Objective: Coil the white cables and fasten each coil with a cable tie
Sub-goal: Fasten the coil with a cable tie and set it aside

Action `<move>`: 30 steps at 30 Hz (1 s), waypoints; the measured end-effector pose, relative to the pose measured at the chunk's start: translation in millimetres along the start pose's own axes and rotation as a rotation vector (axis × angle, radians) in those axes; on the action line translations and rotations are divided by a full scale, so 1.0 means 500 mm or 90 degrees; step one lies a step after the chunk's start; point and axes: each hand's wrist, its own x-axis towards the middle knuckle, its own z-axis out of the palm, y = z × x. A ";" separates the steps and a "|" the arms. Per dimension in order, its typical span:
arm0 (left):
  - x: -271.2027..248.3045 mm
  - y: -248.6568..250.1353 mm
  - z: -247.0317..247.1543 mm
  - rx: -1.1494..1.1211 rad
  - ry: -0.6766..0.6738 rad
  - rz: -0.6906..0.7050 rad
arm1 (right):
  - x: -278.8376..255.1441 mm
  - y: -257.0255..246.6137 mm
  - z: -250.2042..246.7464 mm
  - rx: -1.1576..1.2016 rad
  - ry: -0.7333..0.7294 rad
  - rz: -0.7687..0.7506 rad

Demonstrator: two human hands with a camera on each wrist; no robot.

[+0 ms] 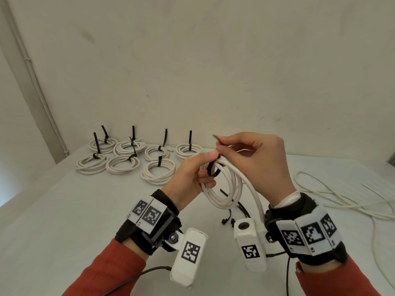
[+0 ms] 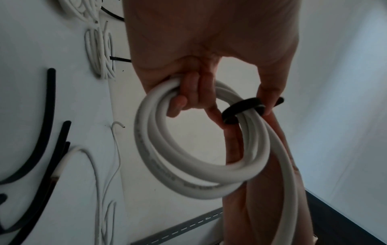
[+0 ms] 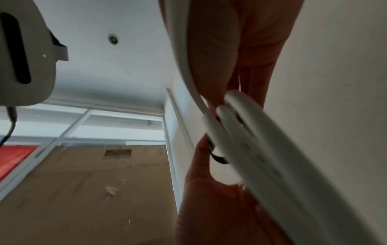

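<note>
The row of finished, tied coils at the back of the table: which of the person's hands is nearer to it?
Left. The left hand is just in front of the finished coils; the right hand is further to their right.

I count seven tied coils [image 1: 128, 155] on the tabletop [image 1: 64, 210], one coil [image 1: 222, 184] in hand with one black tie [image 1: 213, 169], a few spare ties [image 1: 235, 210], loose cable [image 1: 342, 199] uncountable.
</note>
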 end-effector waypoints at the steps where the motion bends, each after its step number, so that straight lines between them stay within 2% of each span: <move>1: 0.001 0.002 -0.004 -0.010 -0.015 0.000 | 0.003 0.002 -0.002 0.006 0.025 0.019; 5: 0.005 0.002 -0.011 -0.006 -0.066 0.021 | 0.009 0.010 -0.009 0.065 0.094 0.102; 9: 0.005 0.007 -0.006 -0.092 -0.100 -0.034 | 0.013 0.010 -0.013 0.206 0.156 0.181; 12: 0.007 0.008 -0.009 -0.140 -0.146 -0.026 | 0.016 0.010 -0.015 0.301 0.161 0.261; 15: 0.005 0.003 -0.006 -0.127 -0.163 0.012 | 0.017 0.012 -0.016 0.336 0.163 0.292; 21: 0.005 0.002 -0.001 -0.066 -0.090 0.020 | 0.012 0.011 -0.008 0.286 0.143 0.234; 27: 0.004 0.004 -0.001 -0.047 -0.064 0.034 | 0.010 0.018 -0.007 0.073 0.080 0.032; 30: 0.005 0.006 0.003 -0.045 -0.052 0.037 | 0.013 0.023 -0.014 0.014 0.068 -0.005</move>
